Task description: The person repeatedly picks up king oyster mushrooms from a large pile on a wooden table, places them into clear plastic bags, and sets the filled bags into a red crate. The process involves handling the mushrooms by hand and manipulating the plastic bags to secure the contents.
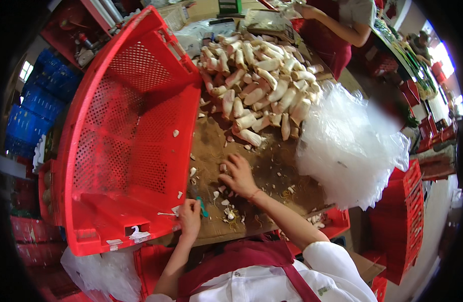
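Observation:
My left hand [189,217] is closed at the near right edge of a tipped red crate [141,156]; what its fingers hold, if anything, I cannot make out. A small teal plastic piece [202,207] shows right beside those fingers. My right hand [238,175] rests on the brown tabletop [211,138] with its fingers spread, among pale mushroom scraps [225,202]. Beyond it lies a large heap of thick-stemmed king oyster mushrooms [266,80]. The crate's mesh interior faces the table, with a few white bits on its wall.
A bunched clear plastic bag [347,151] covers the table's right side. Red crates [397,221] stand beyond it. Blue crates [35,105] are stacked far left. Across the table, another person's arm [337,27] reaches near a shallow tray [269,22].

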`<move>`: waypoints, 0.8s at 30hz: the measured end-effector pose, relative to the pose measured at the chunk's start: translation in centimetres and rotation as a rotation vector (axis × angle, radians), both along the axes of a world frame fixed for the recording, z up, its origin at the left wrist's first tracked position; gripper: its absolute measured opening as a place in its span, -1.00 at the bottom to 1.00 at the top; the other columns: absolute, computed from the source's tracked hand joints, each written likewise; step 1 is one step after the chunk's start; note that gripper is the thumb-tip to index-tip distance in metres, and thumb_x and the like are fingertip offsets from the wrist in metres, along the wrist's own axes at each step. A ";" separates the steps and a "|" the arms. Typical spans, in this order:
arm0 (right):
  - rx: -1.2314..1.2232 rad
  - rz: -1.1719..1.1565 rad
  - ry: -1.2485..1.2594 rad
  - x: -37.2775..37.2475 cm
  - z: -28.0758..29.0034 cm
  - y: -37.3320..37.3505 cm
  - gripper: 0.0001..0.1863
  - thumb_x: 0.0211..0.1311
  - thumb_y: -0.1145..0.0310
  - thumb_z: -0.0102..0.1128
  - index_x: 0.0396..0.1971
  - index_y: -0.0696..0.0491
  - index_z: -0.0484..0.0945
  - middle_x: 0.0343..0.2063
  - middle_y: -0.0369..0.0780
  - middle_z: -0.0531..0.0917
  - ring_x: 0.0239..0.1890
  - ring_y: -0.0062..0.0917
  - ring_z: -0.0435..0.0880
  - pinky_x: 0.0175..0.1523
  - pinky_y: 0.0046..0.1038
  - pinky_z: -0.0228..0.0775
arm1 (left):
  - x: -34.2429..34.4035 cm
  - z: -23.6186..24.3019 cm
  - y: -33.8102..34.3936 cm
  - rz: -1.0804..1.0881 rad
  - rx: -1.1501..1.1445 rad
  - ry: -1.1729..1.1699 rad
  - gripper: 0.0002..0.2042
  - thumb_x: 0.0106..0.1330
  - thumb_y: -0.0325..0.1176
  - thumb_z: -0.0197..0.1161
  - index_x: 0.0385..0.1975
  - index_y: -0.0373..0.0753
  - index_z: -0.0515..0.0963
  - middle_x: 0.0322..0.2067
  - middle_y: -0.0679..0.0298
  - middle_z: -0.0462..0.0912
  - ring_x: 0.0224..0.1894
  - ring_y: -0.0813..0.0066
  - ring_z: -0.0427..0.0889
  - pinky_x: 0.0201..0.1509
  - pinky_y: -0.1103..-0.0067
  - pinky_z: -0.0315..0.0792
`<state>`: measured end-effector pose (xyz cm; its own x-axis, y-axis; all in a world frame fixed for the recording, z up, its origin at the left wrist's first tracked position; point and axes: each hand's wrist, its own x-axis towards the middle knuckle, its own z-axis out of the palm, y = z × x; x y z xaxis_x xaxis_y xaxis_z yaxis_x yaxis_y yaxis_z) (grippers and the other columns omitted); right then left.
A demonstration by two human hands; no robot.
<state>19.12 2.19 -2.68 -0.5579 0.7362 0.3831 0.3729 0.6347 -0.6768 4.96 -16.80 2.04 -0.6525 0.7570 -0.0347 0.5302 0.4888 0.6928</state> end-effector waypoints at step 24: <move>0.050 -0.292 -0.521 25.3 2.2 -8.6 -0.63 -0.11 0.40 0.17 -0.19 0.03 0.45 -0.20 -0.15 0.47 -0.07 -0.24 0.44 -0.01 -0.23 0.34 | 2.7 0.1 5.2 -0.269 0.171 -0.201 -0.84 0.22 -0.42 0.29 -0.52 -0.33 0.48 -0.68 0.41 0.45 -0.59 0.75 0.37 -0.51 0.67 0.30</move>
<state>44.39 -6.38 -0.53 -0.4586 0.8757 0.1515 0.8117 0.4821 -0.3296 7.66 -11.62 2.14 -0.4223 0.9064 0.0002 0.4690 0.2183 0.8558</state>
